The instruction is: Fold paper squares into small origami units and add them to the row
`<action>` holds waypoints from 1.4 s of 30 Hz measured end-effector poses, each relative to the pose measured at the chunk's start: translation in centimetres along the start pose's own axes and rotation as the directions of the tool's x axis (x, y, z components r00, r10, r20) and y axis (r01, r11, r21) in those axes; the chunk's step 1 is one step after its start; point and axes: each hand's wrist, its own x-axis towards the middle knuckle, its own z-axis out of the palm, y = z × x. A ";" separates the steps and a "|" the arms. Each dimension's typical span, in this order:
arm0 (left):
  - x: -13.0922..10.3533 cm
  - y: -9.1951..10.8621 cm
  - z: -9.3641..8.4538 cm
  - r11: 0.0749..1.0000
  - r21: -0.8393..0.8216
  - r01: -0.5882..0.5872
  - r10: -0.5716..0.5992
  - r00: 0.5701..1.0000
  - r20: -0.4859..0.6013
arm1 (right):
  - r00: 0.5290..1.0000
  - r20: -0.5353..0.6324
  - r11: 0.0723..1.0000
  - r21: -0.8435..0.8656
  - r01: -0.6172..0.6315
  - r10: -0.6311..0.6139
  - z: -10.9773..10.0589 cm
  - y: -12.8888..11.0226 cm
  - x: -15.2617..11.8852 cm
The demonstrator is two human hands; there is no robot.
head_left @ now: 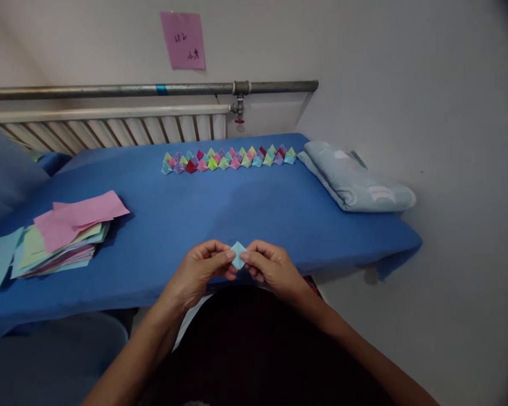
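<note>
A small light-blue folded paper diamond [238, 255] is held up over the near edge of the blue cloth. My left hand [207, 264] pinches its left corner between thumb and fingers, and my right hand [271, 264] pinches the right corner the same way. A crease runs down the middle of the diamond; its back is hidden from me. Farther off, several folded paper pieces [223, 163] in pink, green, blue, purple and red stand in close rows on the cloth.
A stack of coloured paper sheets [80, 217] lies at the left, with a loose light-blue sheet [0, 260] beside it. A folded grey-blue blanket [355, 179] sits at the right end of the blue cloth [161, 225]. Behind are a radiator [144, 131] and a pipe [110, 91].
</note>
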 end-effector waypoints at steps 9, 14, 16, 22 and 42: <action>-1.0 -0.7 0.7 0.997 0.062 -0.055 0.058 0.997 -0.053 | 0.974 -0.155 0.965 -0.228 0.128 -0.166 0.0 0.0 0.1; -1.3 -0.6 0.9 0.998 0.056 -0.041 0.046 0.994 -0.099 | 0.956 -0.171 0.940 -0.288 0.182 -0.237 0.3 -0.2 0.0; -1.3 -0.6 0.8 1.000 -0.007 0.004 -0.004 0.997 -0.081 | 0.950 -0.174 0.931 -0.306 0.198 -0.259 0.4 -0.2 0.1; -1.2 -0.7 1.0 0.987 -0.127 0.098 -0.103 0.994 -0.033 | 0.937 -0.167 0.909 -0.342 0.237 -0.307 0.7 -0.1 0.2; -0.4 -2.0 1.7 0.965 -0.259 -0.032 -0.019 0.981 -0.191 | 0.928 -0.081 0.856 -0.422 0.298 -0.363 1.0 0.8 0.6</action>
